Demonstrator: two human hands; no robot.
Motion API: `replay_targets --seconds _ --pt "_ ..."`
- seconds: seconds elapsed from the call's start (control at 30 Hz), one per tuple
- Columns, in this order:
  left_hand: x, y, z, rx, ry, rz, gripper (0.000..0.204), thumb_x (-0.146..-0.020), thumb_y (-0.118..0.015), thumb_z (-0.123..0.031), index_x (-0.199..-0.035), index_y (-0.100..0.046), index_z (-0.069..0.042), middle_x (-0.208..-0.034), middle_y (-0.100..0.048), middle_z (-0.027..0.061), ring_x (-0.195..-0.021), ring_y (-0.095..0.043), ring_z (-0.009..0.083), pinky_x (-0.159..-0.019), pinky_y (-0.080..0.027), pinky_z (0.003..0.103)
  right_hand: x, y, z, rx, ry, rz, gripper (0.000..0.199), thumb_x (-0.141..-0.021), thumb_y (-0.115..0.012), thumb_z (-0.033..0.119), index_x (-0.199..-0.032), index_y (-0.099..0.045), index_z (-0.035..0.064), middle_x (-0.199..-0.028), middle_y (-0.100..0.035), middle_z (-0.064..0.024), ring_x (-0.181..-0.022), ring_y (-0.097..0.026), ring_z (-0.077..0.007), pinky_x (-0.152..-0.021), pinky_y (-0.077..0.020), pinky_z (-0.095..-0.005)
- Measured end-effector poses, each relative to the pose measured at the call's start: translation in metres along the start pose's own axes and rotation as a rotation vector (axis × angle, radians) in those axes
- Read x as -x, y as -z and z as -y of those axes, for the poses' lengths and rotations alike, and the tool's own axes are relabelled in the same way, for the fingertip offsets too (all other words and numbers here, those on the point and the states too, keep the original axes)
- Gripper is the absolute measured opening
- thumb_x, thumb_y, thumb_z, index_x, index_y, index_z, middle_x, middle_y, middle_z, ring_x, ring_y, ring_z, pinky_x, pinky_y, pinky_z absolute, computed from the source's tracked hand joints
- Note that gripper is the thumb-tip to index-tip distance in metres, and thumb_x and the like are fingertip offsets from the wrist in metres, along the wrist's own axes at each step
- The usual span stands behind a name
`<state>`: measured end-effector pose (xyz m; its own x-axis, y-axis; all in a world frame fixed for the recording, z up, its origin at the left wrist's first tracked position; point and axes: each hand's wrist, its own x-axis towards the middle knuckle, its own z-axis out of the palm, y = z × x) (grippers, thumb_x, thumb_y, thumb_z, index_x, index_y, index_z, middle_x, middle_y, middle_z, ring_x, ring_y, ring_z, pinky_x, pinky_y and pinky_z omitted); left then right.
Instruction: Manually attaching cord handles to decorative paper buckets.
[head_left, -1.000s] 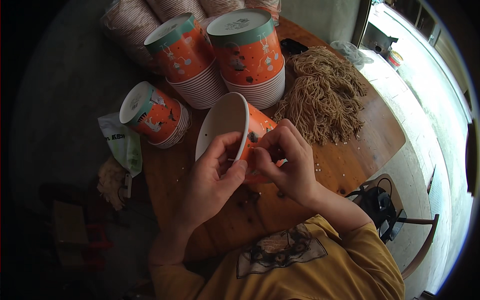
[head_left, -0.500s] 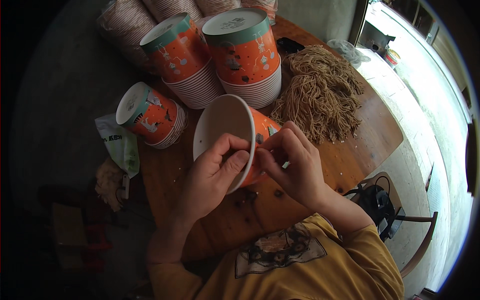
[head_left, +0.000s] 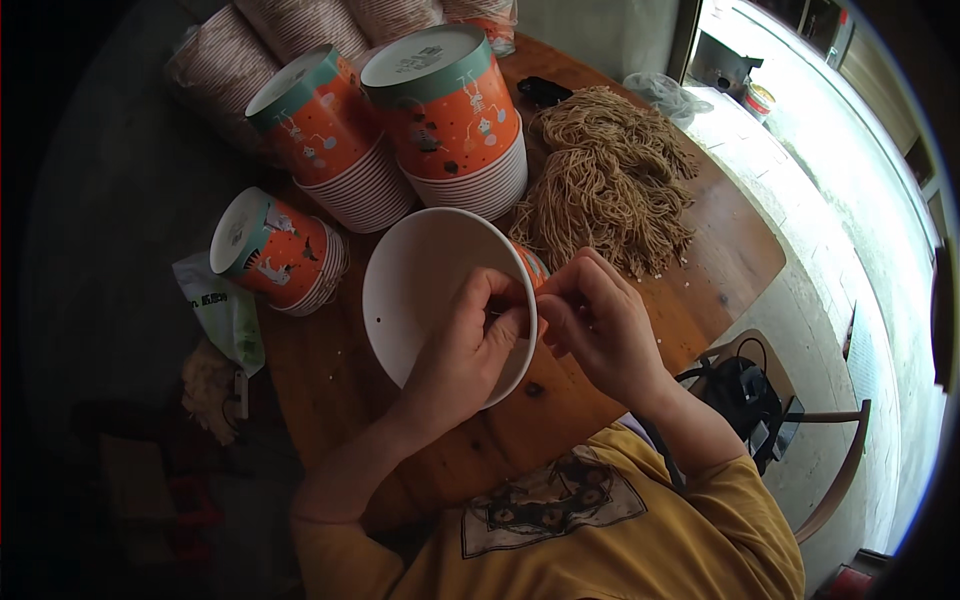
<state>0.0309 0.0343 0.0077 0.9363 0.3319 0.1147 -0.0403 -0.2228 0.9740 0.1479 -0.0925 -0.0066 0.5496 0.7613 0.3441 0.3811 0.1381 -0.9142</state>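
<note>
Both hands (head_left: 455, 350) (head_left: 610, 325) curl inward, touching the bucket (head_left: 415, 285).

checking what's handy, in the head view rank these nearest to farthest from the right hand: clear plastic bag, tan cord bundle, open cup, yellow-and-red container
From the right hand:
1. open cup, right beside it, on its left
2. tan cord bundle, just beyond it
3. clear plastic bag, past that, upper right
4. yellow-and-red container, farther off, upper right

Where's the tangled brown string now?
In the head view, the tangled brown string lies on the wooden table, right of the orange paper tub stacks and beyond the right hand.
</note>
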Motion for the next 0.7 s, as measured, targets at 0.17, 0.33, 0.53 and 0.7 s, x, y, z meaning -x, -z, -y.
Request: replay_targets --seconds 0.17,0.33,0.53,0.7 --pt "-0.002 -0.006 -0.003 -0.094 0.053 -0.003 0.011 -0.097 -0.047 -0.007 -0.105 -0.047 0.001 -0.094 -0.058 0.012 -0.088 -0.059 0.0193 -0.077 -0.047 0.032 0.001 0.002 -0.001 -0.014 -0.034 0.008 0.006 -0.089 -0.059 0.004 -0.089 -0.055 -0.0007 -0.083 -0.052 -0.0078 -0.062 -0.061 -0.0159 -0.05 -0.0498 -0.0267" --pt "-0.006 -0.006 -0.002 -0.184 -0.035 -0.006 0.011 -0.092 -0.045 -0.002 -0.103 -0.045 0.002 -0.094 -0.056 0.0163 -0.086 -0.059 0.0271 -0.076 -0.046 0.036 0.001 0.003 -0.002 -0.051 -0.069 0.029 0.006 -0.089 -0.058 0.005 -0.09 -0.055 -0.0002 -0.084 -0.052 -0.0079 -0.062 -0.061 -0.0163 -0.051 -0.049 -0.027" --pt "-0.007 0.003 -0.012 -0.385 -0.185 -0.012 0.011 -0.086 -0.045 0.002 -0.096 -0.043 0.001 -0.085 -0.048 0.0145 -0.076 -0.053 0.0274 -0.071 -0.044 0.038 0.002 0.004 -0.008 -0.026 -0.064 0.061 0.012 -0.087 -0.063 0.009 -0.096 -0.057 0.0039 -0.081 -0.056 -0.008 -0.06 -0.059 -0.0158 -0.053 -0.0469 -0.0279" --pt "-0.005 0.018 -0.008 -0.368 -0.255 -0.029 0.006 -0.086 -0.043 0.003 -0.091 -0.041 0.0 -0.077 -0.045 0.0092 -0.067 -0.05 0.0206 -0.063 -0.043 0.033 0.004 0.009 0.005 0.124 0.111 0.085 0.04 -0.083 -0.067 0.011 -0.122 -0.055 0.0104 -0.081 -0.061 -0.0067 -0.063 -0.062 -0.0192 -0.058 -0.0503 -0.0312"
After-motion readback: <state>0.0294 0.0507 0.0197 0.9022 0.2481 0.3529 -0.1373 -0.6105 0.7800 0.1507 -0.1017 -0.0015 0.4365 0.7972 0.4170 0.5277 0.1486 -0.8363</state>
